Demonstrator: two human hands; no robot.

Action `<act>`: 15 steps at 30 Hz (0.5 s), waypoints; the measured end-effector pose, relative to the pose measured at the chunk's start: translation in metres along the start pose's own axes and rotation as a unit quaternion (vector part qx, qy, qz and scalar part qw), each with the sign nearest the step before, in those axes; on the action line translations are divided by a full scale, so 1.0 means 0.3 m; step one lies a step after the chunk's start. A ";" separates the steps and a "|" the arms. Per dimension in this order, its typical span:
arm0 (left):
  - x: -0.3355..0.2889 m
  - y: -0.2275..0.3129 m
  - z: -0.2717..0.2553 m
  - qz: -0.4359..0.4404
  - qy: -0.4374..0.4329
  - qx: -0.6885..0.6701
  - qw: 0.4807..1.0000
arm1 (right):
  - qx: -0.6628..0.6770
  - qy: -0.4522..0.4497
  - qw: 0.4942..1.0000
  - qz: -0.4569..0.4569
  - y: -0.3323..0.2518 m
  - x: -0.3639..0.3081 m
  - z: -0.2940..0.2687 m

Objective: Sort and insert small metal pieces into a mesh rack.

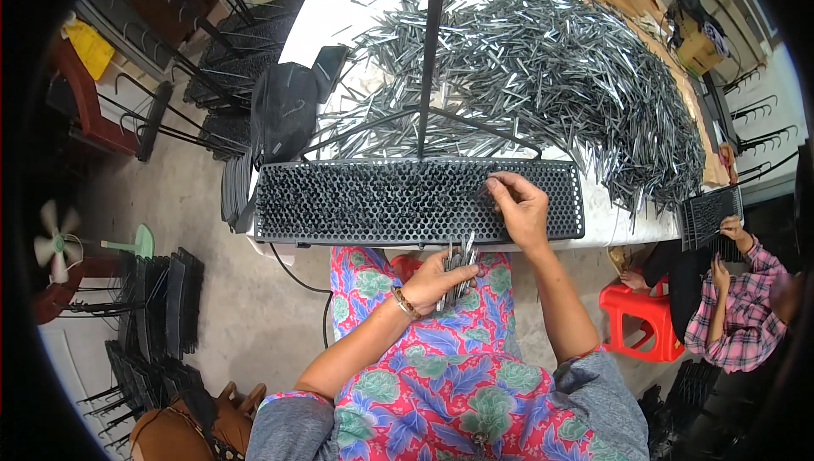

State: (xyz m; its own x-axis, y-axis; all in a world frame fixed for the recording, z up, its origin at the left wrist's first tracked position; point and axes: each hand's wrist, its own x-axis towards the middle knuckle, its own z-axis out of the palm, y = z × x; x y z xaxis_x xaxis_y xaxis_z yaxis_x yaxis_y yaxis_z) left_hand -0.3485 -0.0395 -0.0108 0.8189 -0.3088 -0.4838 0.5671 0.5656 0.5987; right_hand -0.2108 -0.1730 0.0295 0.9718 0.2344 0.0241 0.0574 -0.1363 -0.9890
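A long black perforated rack (pixel 555 207) lies across the near edge of the table in front of me. Its left and middle holes are filled with dark upright pieces, while holes at the right end show bare. My left hand (pixel 445 279), below the rack's front edge, is closed round a bundle of thin dark strips (pixel 462 268). Over the right part of the rack, my right hand (pixel 519 204) has its thumb and fingers pinched together; what they hold is too small to make out. From the rack's back edge a black rod (pixel 430 54) rises, with angled braces at its base.
A wide heap of loose strips (pixel 577 71) covers much of the white table (pixel 318 24). A black bag (pixel 287 109) and a phone (pixel 331 63) lie left. Racks stand on the floor, near a fan (pixel 56 242). At right, another person (pixel 738 308) works by a red stool (pixel 640 321).
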 end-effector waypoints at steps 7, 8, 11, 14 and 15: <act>-0.018 0.030 0.002 -0.020 0.028 0.003 0.999 | -0.162 -0.047 0.962 -0.216 -0.001 0.010 -0.003; -0.016 0.029 0.001 -0.018 0.026 0.003 0.999 | -0.175 -0.061 0.950 -0.251 -0.002 0.014 -0.005; -0.009 0.018 -0.008 -0.013 0.020 -0.003 1.000 | -0.220 -0.063 0.935 -0.270 0.002 0.003 -0.001; -0.006 0.013 -0.005 -0.013 0.020 -0.022 0.999 | -0.238 -0.051 0.930 -0.274 -0.008 -0.003 0.013; -0.009 0.019 0.005 -0.018 0.025 -0.030 0.999 | -0.239 -0.052 0.928 -0.282 -0.006 -0.004 0.012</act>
State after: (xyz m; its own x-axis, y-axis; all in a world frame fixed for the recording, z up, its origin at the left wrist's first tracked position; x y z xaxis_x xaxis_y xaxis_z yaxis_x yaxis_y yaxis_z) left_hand -0.3476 -0.0367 -0.0051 0.7921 -0.2920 -0.5360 0.5880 0.6006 0.5418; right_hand -0.2129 -0.1696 0.0306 0.7307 0.4863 0.4792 0.6689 -0.3693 -0.6451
